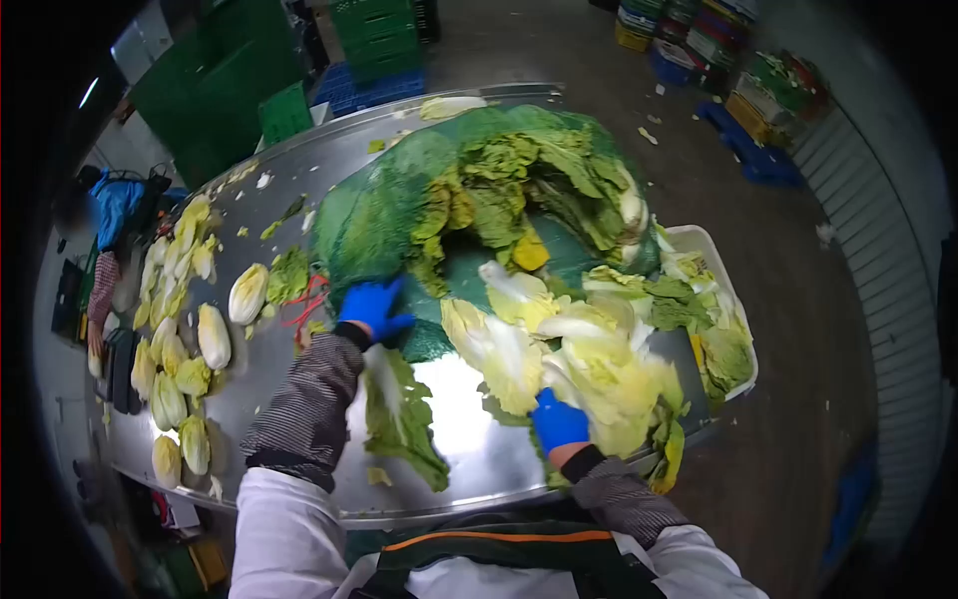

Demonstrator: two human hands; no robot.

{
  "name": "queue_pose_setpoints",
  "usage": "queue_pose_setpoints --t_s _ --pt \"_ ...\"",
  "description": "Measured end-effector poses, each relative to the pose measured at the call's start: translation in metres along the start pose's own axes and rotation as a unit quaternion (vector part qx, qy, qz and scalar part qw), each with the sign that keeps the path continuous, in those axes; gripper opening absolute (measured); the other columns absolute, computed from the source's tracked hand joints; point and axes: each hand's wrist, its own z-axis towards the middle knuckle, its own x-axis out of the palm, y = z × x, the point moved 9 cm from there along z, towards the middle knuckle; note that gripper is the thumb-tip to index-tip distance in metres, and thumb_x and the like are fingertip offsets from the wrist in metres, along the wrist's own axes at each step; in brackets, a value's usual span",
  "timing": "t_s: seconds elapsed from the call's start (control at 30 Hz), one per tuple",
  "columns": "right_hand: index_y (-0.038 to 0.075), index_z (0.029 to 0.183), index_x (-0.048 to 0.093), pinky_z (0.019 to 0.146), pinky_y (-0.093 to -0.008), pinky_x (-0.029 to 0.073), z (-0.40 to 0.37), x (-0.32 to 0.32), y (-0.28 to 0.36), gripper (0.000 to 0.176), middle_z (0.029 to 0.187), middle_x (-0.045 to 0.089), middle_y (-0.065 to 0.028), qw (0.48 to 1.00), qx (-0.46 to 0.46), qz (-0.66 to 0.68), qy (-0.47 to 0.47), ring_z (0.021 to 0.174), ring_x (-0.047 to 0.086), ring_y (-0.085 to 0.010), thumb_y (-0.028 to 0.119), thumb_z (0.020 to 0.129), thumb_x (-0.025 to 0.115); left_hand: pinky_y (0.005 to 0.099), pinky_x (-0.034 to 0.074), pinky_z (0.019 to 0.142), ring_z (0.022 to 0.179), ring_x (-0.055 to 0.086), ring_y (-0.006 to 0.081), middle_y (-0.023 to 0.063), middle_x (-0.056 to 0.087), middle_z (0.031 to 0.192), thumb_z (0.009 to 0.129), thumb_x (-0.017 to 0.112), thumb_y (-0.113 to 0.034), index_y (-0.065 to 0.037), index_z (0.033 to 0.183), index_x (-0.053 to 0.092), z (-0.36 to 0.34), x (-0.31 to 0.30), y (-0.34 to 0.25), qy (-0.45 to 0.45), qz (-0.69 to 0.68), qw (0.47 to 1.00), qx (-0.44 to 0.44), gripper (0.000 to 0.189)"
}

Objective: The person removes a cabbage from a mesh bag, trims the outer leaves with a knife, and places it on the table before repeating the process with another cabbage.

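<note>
My left hand (pixel 374 307), in a blue glove, lies with fingers spread at the near edge of a green mesh bag (pixel 369 215). Out of the bag's mouth spill Chinese cabbages with dark green outer leaves (pixel 499 175). My right hand (pixel 559 423), also gloved in blue, is closed at the near left side of a heap of loose pale cabbage leaves (pixel 609 374); I cannot tell what is in its fingers. Between my hands, a single green leaf (pixel 399 414) lies flat on the metal table (pixel 454 439). Red string (pixel 307 299) lies left of my left hand.
Several trimmed cabbage hearts (pixel 214 337) lie on the table's left side. A white bin (pixel 736 299) holding leaves stands at the right edge. Another person (pixel 118 215) works at the far left. Green crates (pixel 374 35) stand behind the table, and a blue pallet (pixel 748 145) lies at right.
</note>
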Motion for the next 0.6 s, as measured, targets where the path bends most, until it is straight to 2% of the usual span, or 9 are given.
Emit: queue_pose_setpoints --t_s 0.03,0.17,0.27,0.3,0.37,0.43,0.5,0.57,0.6 --pt "0.017 0.107 0.058 0.058 -0.0393 0.051 -0.006 -0.017 -0.013 0.025 0.094 0.063 -0.0085 0.994 -0.024 -0.090 -0.051 0.070 0.063 -0.0250 0.012 0.084 0.050 0.0453 0.041 0.091 0.104 0.055 0.0352 0.0162 0.057 0.119 0.077 0.057 -0.056 -0.013 0.127 0.050 0.006 0.000 -0.004 -0.004 -0.003 1.000 0.005 0.066" --pt "0.013 0.107 0.061 0.072 -0.0412 0.050 -0.002 -0.086 -0.164 0.028 0.097 0.065 -0.0109 0.974 -0.026 -0.002 -0.223 0.083 0.063 -0.0310 0.007 0.083 0.048 0.0478 0.042 0.088 0.100 0.058 0.0332 0.0134 0.063 0.106 0.073 0.063 -0.049 -0.018 0.123 0.054 0.024 -0.013 0.005 0.089 -0.013 0.990 -0.111 0.060" --pt "0.010 0.110 0.061 0.081 -0.0413 0.048 -0.002 -0.113 -0.267 0.030 0.103 0.064 -0.0158 0.982 0.066 -0.084 -0.153 0.092 0.061 -0.0343 0.007 0.082 0.051 0.0447 0.045 0.089 0.097 0.061 0.0328 0.0115 0.065 0.105 0.073 0.066 -0.044 -0.021 0.120 0.058 0.029 -0.014 0.024 -0.038 0.109 0.989 -0.091 0.053" --pt "0.010 0.110 0.061 0.083 -0.0415 0.048 0.001 -0.120 -0.305 0.030 0.104 0.064 -0.0171 0.975 0.116 -0.151 -0.112 0.092 0.061 -0.0348 0.009 0.081 0.053 0.0433 0.045 0.089 0.098 0.061 0.0326 0.0111 0.065 0.106 0.072 0.067 -0.043 -0.020 0.119 0.059 0.038 0.002 0.030 0.024 0.045 0.994 -0.099 0.052" --pt "0.008 0.108 0.061 0.083 -0.0425 0.047 -0.005 -0.123 -0.384 0.029 0.101 0.064 -0.0177 0.967 0.111 -0.117 -0.196 0.092 0.061 -0.0353 0.013 0.079 0.059 0.0403 0.047 0.089 0.099 0.062 0.0321 0.0101 0.065 0.108 0.072 0.068 -0.042 -0.019 0.116 0.061 0.051 0.019 0.056 0.148 -0.084 0.978 -0.122 0.050" --pt "0.006 0.105 0.061 0.080 -0.0423 0.048 -0.020 -0.139 -0.438 0.031 0.093 0.066 -0.0172 0.960 0.183 -0.082 -0.196 0.090 0.061 -0.0379 0.019 0.077 0.063 0.0362 0.045 0.094 0.108 0.059 0.0294 0.0139 0.061 0.119 0.073 0.070 -0.036 -0.010 0.122 0.058 0.064 -0.001 0.020 0.206 -0.124 0.961 -0.137 0.056" --pt "0.006 0.095 0.064 0.063 -0.0422 0.051 -0.007 -0.118 -0.493 0.026 0.077 0.065 -0.0137 0.972 0.225 -0.025 -0.058 0.073 0.064 -0.0304 0.025 0.077 0.063 0.0344 0.045 0.093 0.107 0.060 0.0265 0.0142 0.061 0.119 0.078 0.067 -0.038 -0.008 0.122 0.058 0.084 -0.037 -0.039 0.146 -0.215 0.962 -0.086 0.053" --pt "0.007 0.087 0.063 0.043 -0.0379 0.045 -0.013 -0.119 -0.492 0.020 0.061 0.055 -0.0064 0.873 0.353 0.331 -0.059 0.048 0.054 -0.0215 0.025 0.080 0.060 0.0339 0.047 0.086 0.094 0.064 0.0225 0.0134 0.066 0.105 0.081 0.067 -0.037 -0.006 0.113 0.063 0.093 -0.067 -0.085 0.086 -0.374 0.914 -0.132 0.045" --pt "0.007 0.084 0.062 0.037 -0.0345 0.040 -0.006 -0.133 -0.464 0.017 0.057 0.049 -0.0030 0.831 0.337 0.440 -0.056 0.043 0.047 -0.0170 0.023 0.080 0.059 0.0352 0.049 0.081 0.089 0.064 0.0244 0.0134 0.068 0.097 0.080 0.066 -0.043 -0.006 0.104 0.067 0.094 -0.074 -0.086 0.050 -0.386 0.901 -0.191 0.044"
